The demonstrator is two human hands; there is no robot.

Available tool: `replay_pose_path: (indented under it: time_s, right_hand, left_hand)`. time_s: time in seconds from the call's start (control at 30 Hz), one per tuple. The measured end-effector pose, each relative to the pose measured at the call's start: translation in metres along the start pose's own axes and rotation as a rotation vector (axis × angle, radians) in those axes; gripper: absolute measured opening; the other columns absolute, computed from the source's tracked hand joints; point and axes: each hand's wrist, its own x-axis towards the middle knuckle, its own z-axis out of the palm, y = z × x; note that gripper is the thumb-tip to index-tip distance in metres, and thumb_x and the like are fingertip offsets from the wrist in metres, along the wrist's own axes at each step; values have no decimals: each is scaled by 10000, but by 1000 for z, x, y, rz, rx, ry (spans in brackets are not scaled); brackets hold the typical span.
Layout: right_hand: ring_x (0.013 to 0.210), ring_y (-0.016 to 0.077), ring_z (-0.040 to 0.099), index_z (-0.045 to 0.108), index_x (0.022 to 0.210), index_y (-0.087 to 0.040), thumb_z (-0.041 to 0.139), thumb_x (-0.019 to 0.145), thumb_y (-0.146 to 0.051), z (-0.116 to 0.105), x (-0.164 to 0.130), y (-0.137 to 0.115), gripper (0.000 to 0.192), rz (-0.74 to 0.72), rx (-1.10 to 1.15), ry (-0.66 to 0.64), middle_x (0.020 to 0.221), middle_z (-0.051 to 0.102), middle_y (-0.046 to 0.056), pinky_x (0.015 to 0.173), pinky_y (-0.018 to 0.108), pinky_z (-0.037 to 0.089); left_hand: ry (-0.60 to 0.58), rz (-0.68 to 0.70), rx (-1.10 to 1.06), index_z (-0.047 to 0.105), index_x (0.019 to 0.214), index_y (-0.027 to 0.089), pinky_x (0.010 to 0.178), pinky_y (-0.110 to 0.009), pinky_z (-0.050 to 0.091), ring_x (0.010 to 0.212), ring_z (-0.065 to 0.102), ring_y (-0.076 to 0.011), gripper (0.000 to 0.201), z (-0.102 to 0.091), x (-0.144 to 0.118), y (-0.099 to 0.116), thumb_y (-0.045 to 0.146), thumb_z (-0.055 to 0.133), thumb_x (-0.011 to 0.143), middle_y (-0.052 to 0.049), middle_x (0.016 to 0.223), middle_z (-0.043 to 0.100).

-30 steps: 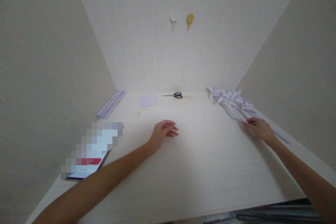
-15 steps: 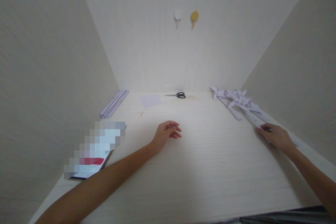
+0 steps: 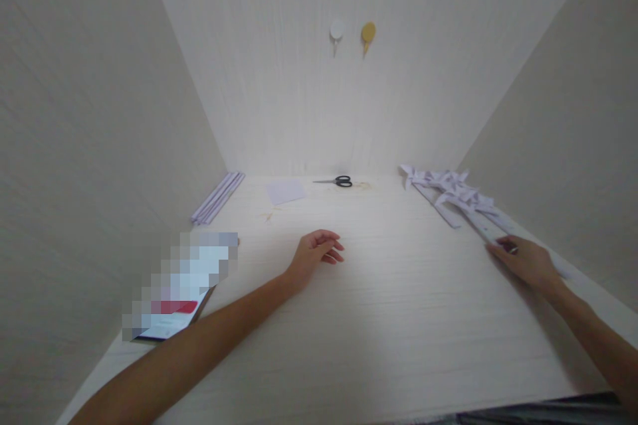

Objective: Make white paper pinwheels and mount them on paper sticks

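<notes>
At the right edge of the table, my right hand [image 3: 528, 262] is closed, thumb and fingers pinching the near end of a flat white stick. That stick belongs to a paper pinwheel [image 3: 481, 224] with folded white blades at its far end. Several similar paper pinwheels [image 3: 448, 180] lie bunched around it, their blades overlapping. Near the middle, my left hand [image 3: 319, 255] rests over the tabletop, its fingers loosely bent and apart with nothing in them. Scissors [image 3: 343, 181] with black handles lie beyond it by the back wall.
A pale paper square [image 3: 286, 192] lies left of the scissors. Folded paper strips [image 3: 218, 198] sit along the left wall. Nearer me, a lit tablet or phone [image 3: 182, 289], partly blurred out, lies beside my left forearm. White [image 3: 336, 30] and yellow [image 3: 368, 33] hooks are on the back wall.
</notes>
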Motion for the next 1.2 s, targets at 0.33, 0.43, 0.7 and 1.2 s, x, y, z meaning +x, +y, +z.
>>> replay_pose_path:
  time_s: [0.33, 0.43, 0.7, 1.2]
  right_hand:
    - [547, 202, 524, 492, 662, -220, 489, 659, -417, -18, -19, -38, 197, 78, 108, 295, 618, 563, 91, 564, 321, 384]
    - [581, 200, 541, 522, 678, -200, 460, 682, -379, -11, -36, -80, 189, -51, 219, 146, 613, 577, 69, 559, 302, 389]
    - [466, 120, 424, 510, 624, -184, 394, 768, -297, 47, -93, -195, 217, -650, 358, -384, 506, 482, -16, 439, 228, 305]
    - [517, 112, 447, 536, 652, -168, 381, 770, -239, 60, -105, -203, 208, -682, 353, -577, 567, 520, -1, 479, 215, 326]
  left_hand:
    - [-1, 18, 61, 568, 785, 120, 407, -177, 376, 469, 547, -79, 203, 3, -1, 1, 262, 583, 640, -22, 662, 603]
    - [-5, 33, 117, 554, 681, 117, 371, -166, 350, 410, 508, -62, 169, 3, -1, 0, 271, 600, 628, -5, 587, 579]
    - [-85, 25, 205, 523, 610, 125, 339, -158, 322, 330, 442, -37, 197, 3, -2, -6, 310, 551, 672, 20, 502, 536]
    - [-72, 167, 662, 589, 757, 137, 528, -192, 430, 670, 550, -117, 215, 6, -6, 4, 299, 448, 752, -48, 734, 609]
